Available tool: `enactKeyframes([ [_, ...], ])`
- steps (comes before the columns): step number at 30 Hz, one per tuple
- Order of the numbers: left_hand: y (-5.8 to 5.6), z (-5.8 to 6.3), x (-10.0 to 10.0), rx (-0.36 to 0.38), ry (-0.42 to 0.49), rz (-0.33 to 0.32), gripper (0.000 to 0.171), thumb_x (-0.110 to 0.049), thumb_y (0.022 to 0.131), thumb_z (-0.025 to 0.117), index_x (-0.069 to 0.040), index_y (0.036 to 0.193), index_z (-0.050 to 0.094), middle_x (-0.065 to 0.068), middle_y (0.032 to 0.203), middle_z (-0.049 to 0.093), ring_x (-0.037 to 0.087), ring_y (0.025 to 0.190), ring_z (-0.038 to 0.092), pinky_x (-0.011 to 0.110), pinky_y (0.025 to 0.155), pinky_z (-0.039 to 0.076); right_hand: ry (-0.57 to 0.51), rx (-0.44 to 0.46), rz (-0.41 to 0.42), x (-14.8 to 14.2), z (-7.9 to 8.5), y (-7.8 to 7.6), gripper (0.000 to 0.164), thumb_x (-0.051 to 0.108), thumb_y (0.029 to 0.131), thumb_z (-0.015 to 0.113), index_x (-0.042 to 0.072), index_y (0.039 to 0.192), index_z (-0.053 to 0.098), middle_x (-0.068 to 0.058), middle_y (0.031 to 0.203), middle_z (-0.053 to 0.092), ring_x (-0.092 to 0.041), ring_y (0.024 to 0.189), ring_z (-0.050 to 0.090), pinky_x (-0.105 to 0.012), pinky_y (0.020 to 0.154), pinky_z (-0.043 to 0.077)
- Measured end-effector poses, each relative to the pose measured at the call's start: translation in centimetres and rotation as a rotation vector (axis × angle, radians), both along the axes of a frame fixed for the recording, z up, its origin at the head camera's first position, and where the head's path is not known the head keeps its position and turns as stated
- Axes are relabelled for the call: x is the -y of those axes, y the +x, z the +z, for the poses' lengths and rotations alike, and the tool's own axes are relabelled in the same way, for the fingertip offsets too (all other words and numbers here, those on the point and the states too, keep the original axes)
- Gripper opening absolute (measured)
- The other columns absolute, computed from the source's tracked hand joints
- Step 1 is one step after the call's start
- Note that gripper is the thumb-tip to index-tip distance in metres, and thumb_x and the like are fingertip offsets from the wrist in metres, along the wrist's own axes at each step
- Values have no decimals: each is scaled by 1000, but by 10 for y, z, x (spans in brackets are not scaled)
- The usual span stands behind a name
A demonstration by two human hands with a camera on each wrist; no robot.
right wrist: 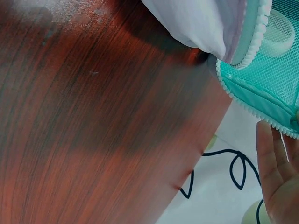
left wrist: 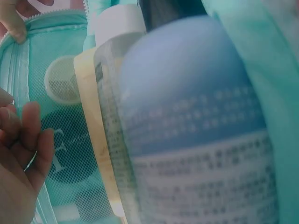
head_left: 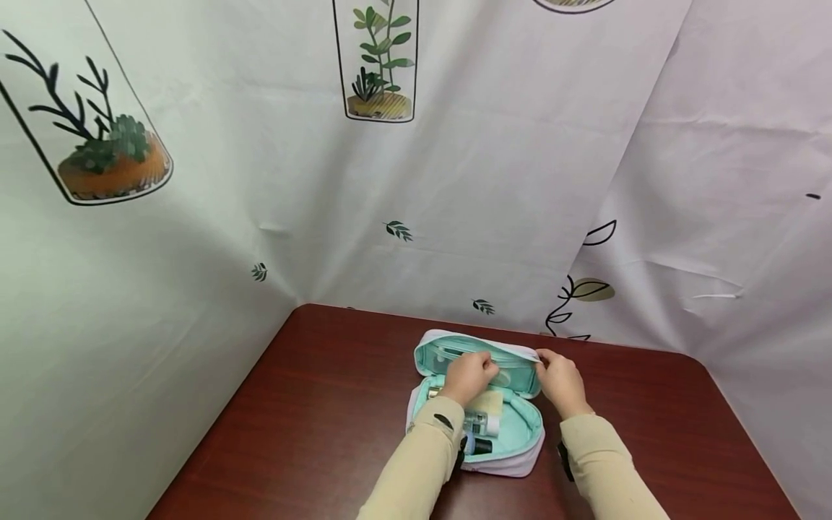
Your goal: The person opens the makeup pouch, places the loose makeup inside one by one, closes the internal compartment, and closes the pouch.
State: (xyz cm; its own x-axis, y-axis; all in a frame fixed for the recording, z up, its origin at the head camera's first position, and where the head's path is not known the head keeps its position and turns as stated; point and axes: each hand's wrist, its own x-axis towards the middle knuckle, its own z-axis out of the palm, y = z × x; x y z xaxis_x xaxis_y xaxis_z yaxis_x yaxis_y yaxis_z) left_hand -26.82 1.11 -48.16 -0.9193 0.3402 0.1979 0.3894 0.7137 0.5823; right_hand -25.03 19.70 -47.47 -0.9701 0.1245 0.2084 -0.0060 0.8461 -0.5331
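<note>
A zippered toiletry bag (head_left: 528,462), pale lilac outside and mint green inside, lies unfolded on the table with its lid (head_left: 429,361) raised. My left hand (head_left: 469,377) is at the lid's mesh pocket; in the left wrist view its curled fingers (left wrist: 32,126) pinch the pocket's zipper pull, mostly covered by the fingertips. The lid's right corner is gripped by my right hand (head_left: 560,381), thumb inside the rim. Behind the mesh (left wrist: 60,107) show a round pale item (left wrist: 63,79) and a dark round one (left wrist: 70,147).
The lower half holds a white-capped clear bottle (head_left: 482,423), a blue bottle (left wrist: 196,93) with a black cap (head_left: 483,447), a yellowish flat packet (head_left: 490,401) and a gold-coloured item (head_left: 434,392). The reddish-brown table (head_left: 312,419) backs onto a printed white cloth (head_left: 494,217).
</note>
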Motion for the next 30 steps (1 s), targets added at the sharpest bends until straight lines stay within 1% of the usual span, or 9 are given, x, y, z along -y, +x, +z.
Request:
enactKeyframes([
  [4, 0, 3, 3, -5, -11, -7, 33, -15, 86, 51, -18, 60, 30, -5, 53, 22, 10, 48, 16, 24, 47, 18, -7, 4, -1, 0, -1, -1, 28, 7, 87, 57, -4, 112, 62, -23, 101, 64, -29, 74, 58, -47, 67, 46],
  [10, -2, 1, 7, -21, -31, -9, 36, -18, 89, 52, -18, 59, 30, -6, 52, 22, 9, 47, 16, 23, 46, 18, -13, 12, 6, 1, 0, 0, 29, 6, 87, 57, -5, 113, 61, -23, 102, 64, -28, 75, 59, -46, 67, 47],
  [14, -1, 2, 11, -19, -14, -3, 37, -18, 89, 52, -18, 59, 30, -6, 52, 22, 9, 47, 17, 23, 46, 19, -18, 17, 2, 1, 1, 0, 29, 6, 87, 57, -5, 114, 61, -23, 101, 64, -27, 72, 57, -45, 64, 46],
  [21, -2, -1, 19, 28, 35, -8, 35, -16, 89, 50, -18, 61, 29, -5, 55, 21, 10, 50, 17, 24, 48, 19, -21, 28, -1, 1, 2, 1, 30, 7, 87, 57, -5, 115, 61, -23, 104, 63, -27, 72, 55, -44, 64, 45],
  [23, -2, -1, 22, 29, 39, -8, 35, -15, 89, 49, -18, 62, 29, -5, 56, 21, 10, 51, 16, 24, 49, 19, -22, 32, 0, 1, 2, 1, 30, 7, 88, 57, -5, 115, 60, -24, 105, 63, -27, 73, 56, -44, 65, 45],
  [28, -2, 2, 29, 1, 25, -2, 34, -13, 89, 50, -17, 62, 29, -4, 56, 21, 10, 52, 16, 24, 50, 19, -18, 36, -12, 1, 2, 1, 31, 7, 88, 57, -5, 116, 60, -24, 107, 62, -30, 77, 58, -48, 69, 46],
  [30, -2, 3, 31, 1, 22, -3, 34, -13, 89, 50, -17, 63, 29, -5, 57, 21, 10, 52, 16, 24, 51, 19, -17, 39, -15, 1, 2, 1, 31, 7, 88, 57, -5, 116, 60, -24, 107, 62, -29, 76, 57, -47, 68, 46],
])
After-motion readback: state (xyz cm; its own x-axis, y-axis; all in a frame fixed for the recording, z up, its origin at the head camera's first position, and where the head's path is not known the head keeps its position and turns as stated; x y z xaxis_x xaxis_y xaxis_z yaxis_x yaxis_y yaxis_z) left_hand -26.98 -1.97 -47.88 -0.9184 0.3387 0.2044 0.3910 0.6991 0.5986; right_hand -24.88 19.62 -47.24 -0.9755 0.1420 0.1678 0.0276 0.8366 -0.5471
